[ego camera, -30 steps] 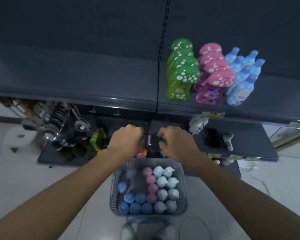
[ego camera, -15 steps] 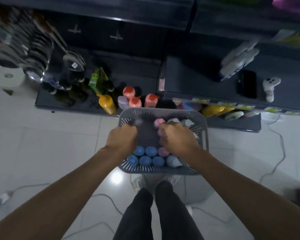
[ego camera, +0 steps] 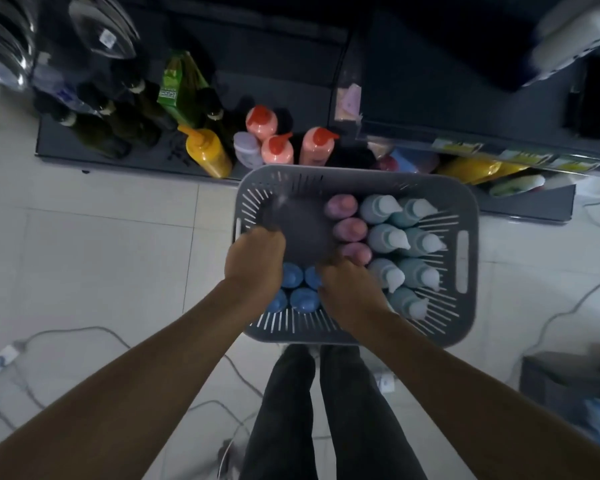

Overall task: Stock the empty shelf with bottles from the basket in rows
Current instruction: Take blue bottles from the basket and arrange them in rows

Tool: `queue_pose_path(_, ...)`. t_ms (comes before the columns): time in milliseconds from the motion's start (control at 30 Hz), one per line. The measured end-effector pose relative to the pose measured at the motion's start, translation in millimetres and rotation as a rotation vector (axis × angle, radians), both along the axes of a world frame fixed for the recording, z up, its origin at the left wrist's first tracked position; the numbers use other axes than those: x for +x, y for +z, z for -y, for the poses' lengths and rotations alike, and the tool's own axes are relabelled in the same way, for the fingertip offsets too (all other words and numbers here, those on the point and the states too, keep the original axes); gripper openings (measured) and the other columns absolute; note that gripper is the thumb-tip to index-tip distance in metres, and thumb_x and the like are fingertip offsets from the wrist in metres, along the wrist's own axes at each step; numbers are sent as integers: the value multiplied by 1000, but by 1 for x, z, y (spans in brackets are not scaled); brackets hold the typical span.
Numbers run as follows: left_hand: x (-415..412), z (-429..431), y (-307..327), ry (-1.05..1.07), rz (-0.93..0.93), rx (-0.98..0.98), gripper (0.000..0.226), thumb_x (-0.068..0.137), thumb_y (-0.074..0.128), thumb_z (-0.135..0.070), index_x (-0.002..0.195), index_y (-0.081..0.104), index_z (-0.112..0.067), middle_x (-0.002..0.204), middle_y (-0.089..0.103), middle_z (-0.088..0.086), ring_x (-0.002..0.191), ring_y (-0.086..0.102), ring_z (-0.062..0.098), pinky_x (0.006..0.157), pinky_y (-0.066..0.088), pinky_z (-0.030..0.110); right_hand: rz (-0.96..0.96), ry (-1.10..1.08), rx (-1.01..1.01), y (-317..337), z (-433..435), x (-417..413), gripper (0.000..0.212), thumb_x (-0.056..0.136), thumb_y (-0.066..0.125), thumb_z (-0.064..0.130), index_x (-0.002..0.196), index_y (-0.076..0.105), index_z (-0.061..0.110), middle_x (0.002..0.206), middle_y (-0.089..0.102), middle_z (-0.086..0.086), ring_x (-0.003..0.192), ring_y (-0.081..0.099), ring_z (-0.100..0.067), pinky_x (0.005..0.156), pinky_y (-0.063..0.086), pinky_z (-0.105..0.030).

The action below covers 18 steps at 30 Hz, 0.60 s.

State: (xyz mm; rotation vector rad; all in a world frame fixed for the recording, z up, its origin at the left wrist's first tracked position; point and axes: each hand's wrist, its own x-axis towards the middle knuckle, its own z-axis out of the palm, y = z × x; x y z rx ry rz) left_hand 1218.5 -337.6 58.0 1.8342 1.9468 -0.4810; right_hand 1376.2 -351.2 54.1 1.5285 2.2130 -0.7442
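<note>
Pale tiled floor (ego camera: 101, 254) is lying open to the left of the basket. A cable (ego camera: 551, 317) is trailing over the tiles on the right.

Dark bottom shelf (ego camera: 66, 155) is running across the top of the view. Its front edge is sitting just beyond the basket's far rim, with assorted bottles standing on it.

Grey slotted basket (ego camera: 471, 209) is sitting between that shelf edge and the person's legs (ego camera: 326, 410).
- The far-left patch of its floor is showing bare.
- Teal bottles (ego camera: 388, 237) are filling the right side in two columns, close to the right wall.
- Pink bottles (ego camera: 349, 228) are standing in one column beside them, at centre.
- Blue bottles (ego camera: 303, 299) are clustering at the near left.

Both forearms are reaching in over the near rim, backs of the hands up.
- Left hand (ego camera: 253, 261) is sitting over the blue bottles by the left wall, fingers curling down out of sight. I cannot tell whether it is gripping one.
- Right hand (ego camera: 347, 289) is covering the spot where the blue and pink bottles meet. It is blurred, with the fingers curling downward, and its grip is likewise impossible to judge.
</note>
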Motion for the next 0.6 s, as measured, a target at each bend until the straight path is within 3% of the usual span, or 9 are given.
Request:
queue_pose_path(100, 4, -3, -12, 3, -47, -4, 17, 89, 64, -3, 96, 74, -15, 85, 69, 8, 79, 70, 28, 56, 43, 33, -2, 10, 20, -13, 3, 3, 21, 93, 54, 12, 111, 65, 16, 114, 63, -9, 98, 66, -30, 72, 51, -36)
queue_pose_path(300, 6, -12, -20, -11, -104, -31, 14, 85, 73, -6, 90, 77, -18, 79, 67, 7, 73, 69, 26, 52, 43, 32, -20, 35, 70, -22, 4, 1, 21, 95, 53, 15, 113, 64, 14, 116, 61, -9, 99, 65, -30, 64, 35, -32)
queue_pose_path(467, 7, -16, -24, -14, -94, -45, 14, 86, 68, -2, 90, 76, -14, 81, 67, 10, 77, 68, 31, 55, 43, 33, 3, 11, 104, -25, 3, -2, 20, 61, 84, 12, 74, 69, 17, 73, 65, -4, 57, 65, -24, 45, 29, -22)
queue_pose_path(533, 7, -17, -22, -23, -104, -43, 11, 88, 68, -4, 92, 75, -11, 83, 68, 11, 78, 69, 31, 56, 43, 33, -7, 8, 109, -27, 3, -1, 15, 66, 81, 11, 73, 69, 17, 74, 66, -4, 60, 66, -26, 47, 31, -24)
queue_pose_path(600, 8, -17, -18, -37, -123, -45, 8, 89, 67, -3, 93, 73, -8, 87, 70, 12, 82, 70, 32, 58, 42, 34, -39, -17, 92, -23, 1, -1, 7, 79, 69, 11, 85, 70, 15, 86, 67, -8, 73, 68, -31, 52, 43, -30)
